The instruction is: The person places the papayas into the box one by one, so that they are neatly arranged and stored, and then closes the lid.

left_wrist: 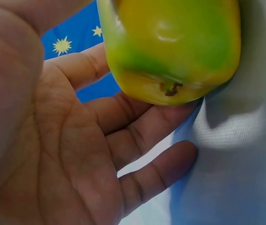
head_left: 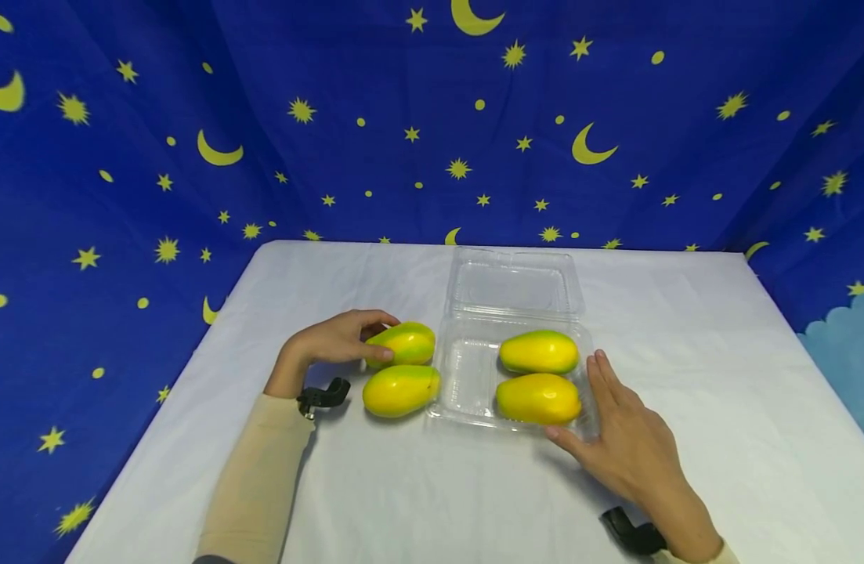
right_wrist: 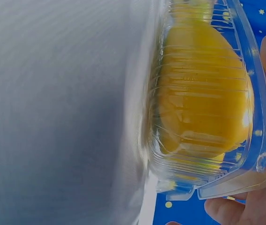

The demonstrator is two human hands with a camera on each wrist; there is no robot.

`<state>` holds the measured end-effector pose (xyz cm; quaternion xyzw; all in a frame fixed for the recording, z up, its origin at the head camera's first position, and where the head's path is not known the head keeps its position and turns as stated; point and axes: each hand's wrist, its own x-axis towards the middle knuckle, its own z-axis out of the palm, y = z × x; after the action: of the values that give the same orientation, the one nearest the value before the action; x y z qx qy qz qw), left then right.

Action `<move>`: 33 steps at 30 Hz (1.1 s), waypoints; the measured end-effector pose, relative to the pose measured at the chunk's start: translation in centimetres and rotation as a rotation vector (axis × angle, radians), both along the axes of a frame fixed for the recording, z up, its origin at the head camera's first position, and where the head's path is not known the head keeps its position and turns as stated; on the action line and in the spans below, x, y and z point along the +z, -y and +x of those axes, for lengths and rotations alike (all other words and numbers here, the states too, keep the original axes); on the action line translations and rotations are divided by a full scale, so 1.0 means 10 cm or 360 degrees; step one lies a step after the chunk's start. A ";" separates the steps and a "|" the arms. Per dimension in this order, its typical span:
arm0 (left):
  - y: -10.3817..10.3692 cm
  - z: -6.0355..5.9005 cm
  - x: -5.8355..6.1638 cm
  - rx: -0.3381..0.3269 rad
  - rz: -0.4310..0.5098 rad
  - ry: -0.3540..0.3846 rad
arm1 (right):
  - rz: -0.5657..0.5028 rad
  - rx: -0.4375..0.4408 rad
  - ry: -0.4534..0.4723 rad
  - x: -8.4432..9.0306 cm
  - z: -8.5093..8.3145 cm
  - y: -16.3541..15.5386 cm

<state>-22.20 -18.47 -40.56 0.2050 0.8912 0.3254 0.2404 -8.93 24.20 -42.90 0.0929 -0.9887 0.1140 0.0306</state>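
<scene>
Left hand (head_left: 336, 341) curled round the far mango (head_left: 402, 344) on the white tablecloth (head_left: 685, 352), second mango (head_left: 400, 390) just nearer, right hand (head_left: 625, 435) flat, fingers straight – against the right edge of the clear clamshell box (head_left: 467, 376), lid open, two mangoes (head_left: 539, 376) inside.

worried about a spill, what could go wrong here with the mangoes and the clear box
The left hand grips the far loose mango only round its end, so it might slip. The right hand merely rests against the light clear box, which could slide. The open lid could catch a mango.
</scene>
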 end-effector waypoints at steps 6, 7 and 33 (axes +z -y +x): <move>0.00 0.00 -0.02 -0.0004 0.0070 0.0051 | 0.0013 0.0021 -0.0033 -0.03 0.01 -0.02; 0.00 0.00 -0.02 -0.0009 0.0082 0.0055 | 0.0014 0.0024 -0.0041 -0.03 0.01 -0.02; 0.02 0.03 0.12 0.0192 0.0235 -0.0232 | -0.0007 0.0018 -0.0058 -0.04 0.06 -0.03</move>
<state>-21.89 -18.71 -39.40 0.1914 0.8906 0.3884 0.1391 -8.36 24.47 -43.31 0.1005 -0.9872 0.1146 0.0480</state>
